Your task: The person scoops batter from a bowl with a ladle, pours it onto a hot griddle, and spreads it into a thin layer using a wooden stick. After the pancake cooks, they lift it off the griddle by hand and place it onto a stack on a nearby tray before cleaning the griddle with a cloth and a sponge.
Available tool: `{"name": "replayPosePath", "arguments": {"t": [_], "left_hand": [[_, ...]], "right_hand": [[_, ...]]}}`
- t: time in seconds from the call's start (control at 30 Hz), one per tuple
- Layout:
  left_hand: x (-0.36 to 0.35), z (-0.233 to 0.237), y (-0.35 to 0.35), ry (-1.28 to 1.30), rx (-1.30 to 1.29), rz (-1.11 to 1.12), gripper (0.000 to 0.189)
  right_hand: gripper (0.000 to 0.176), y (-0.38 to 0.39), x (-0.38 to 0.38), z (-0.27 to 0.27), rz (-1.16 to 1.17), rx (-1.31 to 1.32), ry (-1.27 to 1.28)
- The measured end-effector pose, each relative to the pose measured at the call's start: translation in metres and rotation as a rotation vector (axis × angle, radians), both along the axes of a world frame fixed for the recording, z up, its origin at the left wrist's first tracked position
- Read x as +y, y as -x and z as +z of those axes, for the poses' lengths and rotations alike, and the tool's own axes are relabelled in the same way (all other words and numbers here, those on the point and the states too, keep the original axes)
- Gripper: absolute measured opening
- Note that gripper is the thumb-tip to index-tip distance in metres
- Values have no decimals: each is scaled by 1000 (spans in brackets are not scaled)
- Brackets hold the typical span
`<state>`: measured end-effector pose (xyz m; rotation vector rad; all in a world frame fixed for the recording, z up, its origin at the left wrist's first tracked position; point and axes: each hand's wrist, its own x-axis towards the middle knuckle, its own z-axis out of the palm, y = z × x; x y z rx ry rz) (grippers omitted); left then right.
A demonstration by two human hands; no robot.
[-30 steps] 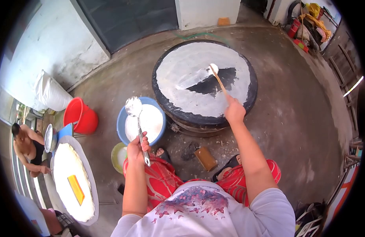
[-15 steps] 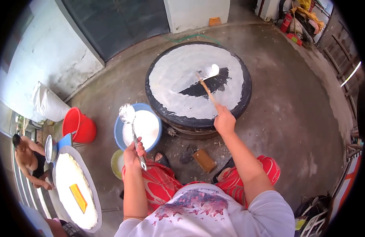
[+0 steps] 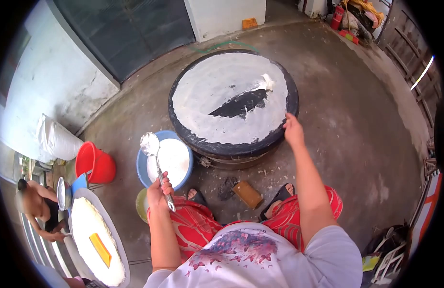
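My left hand (image 3: 159, 191) is closed around the handle of a metal ladle (image 3: 150, 143). Its batter-smeared bowl is raised over the near left side of a blue basin (image 3: 141, 165) of white batter (image 3: 169, 161). At the right rim of a large round black griddle (image 3: 291, 103), my right hand (image 3: 293, 130) has its fingers pressed together; what they hold, if anything, cannot be made out. White batter (image 3: 207, 81) coats most of the griddle, leaving a dark bare patch (image 3: 241, 103). A thicker white lump (image 3: 266, 83) lies at that patch's upper right end.
To the left stand a red bucket (image 3: 94, 163) and a white sack (image 3: 56, 137). A round tray (image 3: 123, 259) bears a white sheet with a yellow scraper (image 3: 100, 249); another person (image 3: 39, 206) crouches beyond it. A brown block (image 3: 247, 194) lies between my feet.
My right hand has moved right and slightly up to the griddle's rim. The wooden stick it held no longer shows. The bare patch has changed shape, while the ladle stays in my left hand.
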<state>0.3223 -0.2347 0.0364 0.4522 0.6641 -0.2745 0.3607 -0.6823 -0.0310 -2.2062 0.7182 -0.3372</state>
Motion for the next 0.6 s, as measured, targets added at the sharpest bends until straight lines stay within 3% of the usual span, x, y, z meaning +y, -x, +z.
{"name": "replayPosePath", "arguments": {"t": [0.07, 0.17, 0.27, 0.37, 0.43, 0.47, 0.53, 0.6], "left_hand": [[-1, 1, -2, 17, 3, -3, 29], [-1, 0, -2, -1, 23, -9, 29], [-2, -2, 0, 6, -6, -6, 29], [-1, -1, -2, -11, -7, 1, 29], [0, -2, 0, -11, -22, -22, 30], [0, -3, -1, -13, -22, -28, 30], [2, -5, -2, 15, -11, -27, 30], [1, -4, -1, 25, -14, -27, 30]], "right_hand": [[30, -16, -31, 3, -74, 6, -76], [27, -26, -49, -10, 44, 18, 15], [26, -4, -40, 10, 218, 137, -148], [26, 2, -59, -25, 208, -80, -332], [27, 1, -65, -52, -52, -121, -179], [26, 0, -42, -40, -47, -119, -298], [28, -14, -23, -55, 132, -83, -57], [28, -7, 8, -9, 213, -32, 61]]}}
